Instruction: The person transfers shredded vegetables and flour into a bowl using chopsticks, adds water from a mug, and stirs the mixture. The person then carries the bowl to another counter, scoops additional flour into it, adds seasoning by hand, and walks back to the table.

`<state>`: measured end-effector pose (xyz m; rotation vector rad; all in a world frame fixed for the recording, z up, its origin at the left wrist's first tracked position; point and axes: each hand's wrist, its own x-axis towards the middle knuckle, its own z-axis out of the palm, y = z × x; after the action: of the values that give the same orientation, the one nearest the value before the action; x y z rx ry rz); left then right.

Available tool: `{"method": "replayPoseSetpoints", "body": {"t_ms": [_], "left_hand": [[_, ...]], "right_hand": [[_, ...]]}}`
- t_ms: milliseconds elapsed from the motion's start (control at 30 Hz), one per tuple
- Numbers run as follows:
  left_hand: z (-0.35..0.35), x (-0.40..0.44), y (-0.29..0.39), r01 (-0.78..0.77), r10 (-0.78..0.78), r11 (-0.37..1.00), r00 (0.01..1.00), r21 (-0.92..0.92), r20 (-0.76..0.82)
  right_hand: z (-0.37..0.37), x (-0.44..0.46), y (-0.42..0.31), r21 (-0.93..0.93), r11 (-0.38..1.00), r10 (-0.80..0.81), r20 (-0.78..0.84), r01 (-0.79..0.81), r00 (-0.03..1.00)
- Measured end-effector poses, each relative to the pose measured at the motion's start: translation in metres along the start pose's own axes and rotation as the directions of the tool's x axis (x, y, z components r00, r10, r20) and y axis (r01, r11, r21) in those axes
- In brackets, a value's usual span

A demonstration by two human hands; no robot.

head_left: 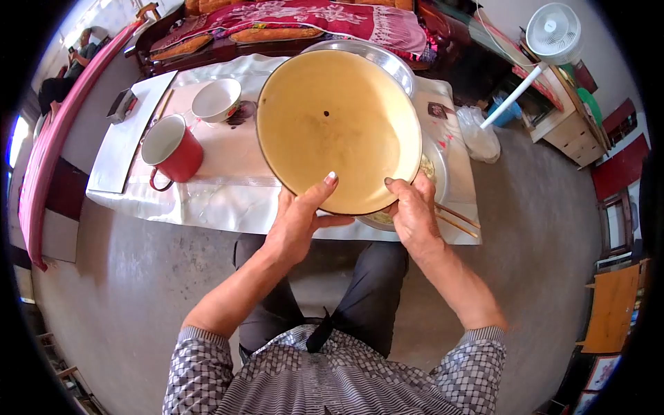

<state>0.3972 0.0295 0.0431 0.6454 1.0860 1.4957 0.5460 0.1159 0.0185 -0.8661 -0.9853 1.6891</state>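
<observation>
A round, pale-yellow enamel basin [339, 131] with a dark rim is held up over the table, its inside facing me. My left hand [299, 220] grips the near rim, thumb on the inner face and fingers underneath. At the lower right edge, my right hand [415, 213] pinches the same rim between thumb and fingers. A small dark spot shows near the middle of the basin. Partly hidden behind it is a metal bowl [441, 162] with pale food in it. Wooden chopsticks [458, 220] stick out to its right.
A red mug [181, 153] and a white bowl [216, 101] stand on the covered table [228, 207] to the left. Another metal basin [398, 66] sits behind. A white fan [553, 34] stands far right; a person [72, 66] is far left.
</observation>
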Motion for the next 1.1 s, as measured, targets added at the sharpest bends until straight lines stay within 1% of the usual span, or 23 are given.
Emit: {"method": "replayPoseSetpoints", "body": {"t_ms": [33,67,100,133,167,200,233,267,300,333,367,467,500,600,633,700,733,767,867,967,1100], "left_hand": [[0.003,0.003,0.004,-0.055,0.057,0.995,0.998,-0.080,0.032],[0.001,0.007,0.007,-0.033,0.036,0.996,0.999,-0.088,0.026],[-0.003,0.011,0.009,-0.013,0.015,0.995,1.000,-0.097,0.020],[-0.008,0.015,0.011,0.007,-0.005,0.994,1.000,-0.106,0.013],[-0.013,0.018,0.012,0.021,-0.023,0.994,1.000,-0.108,-0.018],[-0.018,0.019,0.013,0.026,-0.027,0.995,1.000,-0.097,-0.009],[-0.023,0.019,0.015,0.032,-0.032,0.996,0.999,-0.085,0.002],[-0.026,0.022,0.015,0.037,-0.036,0.996,0.999,-0.075,0.015],[-0.026,0.023,0.017,0.040,-0.039,0.997,0.999,-0.068,0.014],[-0.024,0.023,0.021,0.044,-0.044,0.997,0.999,-0.059,0.013],[-0.023,0.023,0.025,0.048,-0.048,0.998,0.999,-0.050,0.013],[-0.024,0.021,0.039,0.063,-0.064,0.997,0.997,0.032,0.038],[-0.026,0.024,0.041,0.077,-0.078,0.996,0.997,0.053,0.024],[-0.034,0.028,0.044,0.116,-0.117,0.993,0.992,0.025,0.054],[-0.037,0.029,0.045,0.127,-0.128,0.992,0.990,0.026,0.066],[-0.040,0.032,0.045,0.148,-0.150,0.989,0.985,0.025,0.091],[-0.041,0.033,0.045,0.147,-0.152,0.988,0.985,0.053,0.084],[-0.042,0.034,0.046,0.146,-0.152,0.986,0.986,0.082,0.076],[-0.047,0.038,0.047,0.150,-0.161,0.980,0.984,0.128,0.080],[-0.050,0.042,0.045,0.163,-0.173,0.982,0.981,0.099,0.092],[-0.053,0.048,0.038,0.162,-0.169,0.984,0.981,0.079,0.097]], "right_hand": [[0.003,-0.004,-0.001,0.013,1.000,0.024,0.015,-0.025,1.000],[0.005,-0.007,-0.002,0.025,0.998,0.049,0.029,-0.050,0.998],[0.001,-0.008,-0.003,-0.051,0.995,0.088,0.096,-0.083,0.991],[-0.006,-0.005,-0.008,-0.254,0.967,0.007,0.119,0.024,0.993],[-0.015,-0.002,-0.014,-0.441,0.888,-0.069,0.156,0.132,0.985],[-0.018,0.000,-0.017,-0.604,0.762,-0.136,0.205,0.235,0.969],[-0.017,0.000,-0.019,-0.712,0.595,-0.209,0.311,0.373,0.927],[-0.015,-0.001,-0.023,-0.775,0.393,-0.255,0.425,0.495,0.868],[-0.012,-0.002,-0.028,-0.790,0.169,-0.268,0.539,0.590,0.798],[-0.010,-0.002,-0.030,-0.754,-0.061,-0.248,0.646,0.654,0.722],[-0.003,-0.001,-0.026,-0.698,-0.035,-0.133,0.712,0.715,0.689],[0.010,0.002,-0.035,-0.672,-0.003,0.055,0.739,0.740,0.671],[0.009,0.009,-0.040,-0.697,-0.051,0.168,0.700,0.715,0.694],[-0.001,0.033,-0.046,-0.654,-0.207,0.065,0.732,0.727,0.678],[-0.005,0.043,-0.048,-0.627,-0.314,0.105,0.723,0.713,0.683],[-0.015,0.063,-0.050,-0.554,-0.455,0.047,0.767,0.697,0.640],[-0.018,0.069,-0.052,-0.514,-0.523,0.021,0.790,0.680,0.613],[-0.020,0.073,-0.054,-0.515,-0.560,0.022,0.774,0.649,0.633],[-0.030,0.074,-0.050,-0.508,-0.584,-0.055,0.803,0.633,0.593],[-0.037,0.052,-0.042,-0.610,-0.432,0.008,0.734,0.664,0.680],[-0.035,0.011,-0.026,-0.694,-0.252,-0.024,0.701,0.674,0.712]]}}
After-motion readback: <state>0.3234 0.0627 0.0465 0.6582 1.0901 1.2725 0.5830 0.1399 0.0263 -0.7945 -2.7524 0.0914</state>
